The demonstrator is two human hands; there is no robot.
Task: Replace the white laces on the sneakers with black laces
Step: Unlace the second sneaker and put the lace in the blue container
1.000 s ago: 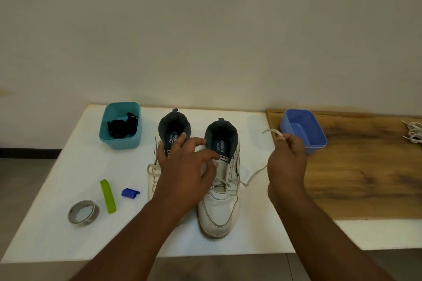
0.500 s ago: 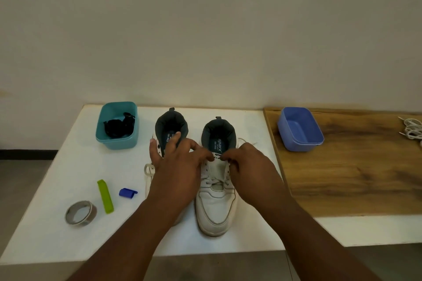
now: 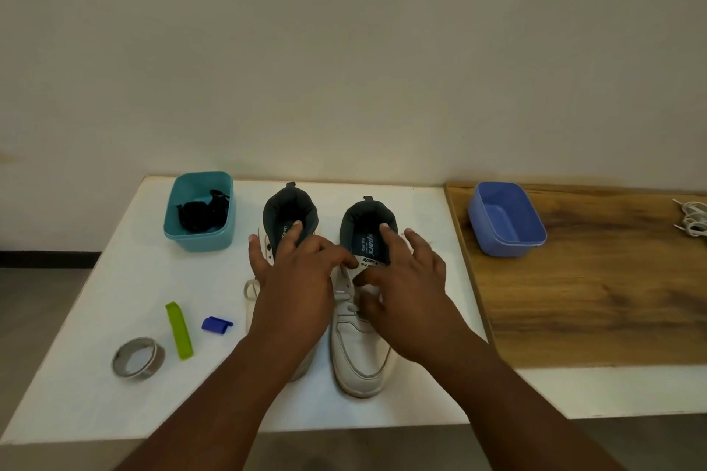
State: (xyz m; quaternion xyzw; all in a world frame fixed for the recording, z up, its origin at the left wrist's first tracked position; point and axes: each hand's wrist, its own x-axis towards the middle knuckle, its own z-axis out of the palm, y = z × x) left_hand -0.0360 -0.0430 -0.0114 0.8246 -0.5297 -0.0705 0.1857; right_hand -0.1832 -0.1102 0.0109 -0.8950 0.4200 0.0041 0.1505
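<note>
The word "sparx" reads in dark letters on the grey tongue tab of the white leather sneaker on the right (image 3: pixel 361 348), and again in white on the blue insole label inside its dark collar; the smaller print below it is too small to read. A label also shows inside the white leather sneaker on the left (image 3: pixel 289 214), but your fingers cover most of it.

The teal plastic tub (image 3: pixel 199 237) at the back left of the white tabletop (image 3: pixel 114 279) holds a bundle of black laces (image 3: pixel 201 212). The blue plastic tub (image 3: pixel 509 237) on the brown wooden board (image 3: pixel 612 298) holds nothing that shows. At the board's far right edge lies a small heap of white cord (image 3: pixel 694 220).

Your left hand (image 3: pixel 294 291) lies over the left sneaker, fingers spread and fairly straight, fingertips at the collar and toward the right sneaker's tongue. Your right hand (image 3: pixel 405 294) is over the right sneaker's lacing, two fingers raised near the collar and the thumb down by the white lace (image 3: pixel 346 296), which is threaded through the lower eyelets; I cannot tell whether you pinch it. A white lace loop (image 3: pixel 250 289) pokes out beside the left sneaker.

Near the table's front left lie a grey tape roll (image 3: pixel 137 357), a lime-green plastic strip (image 3: pixel 179 331) and a small blue plastic clip (image 3: pixel 216 324).
</note>
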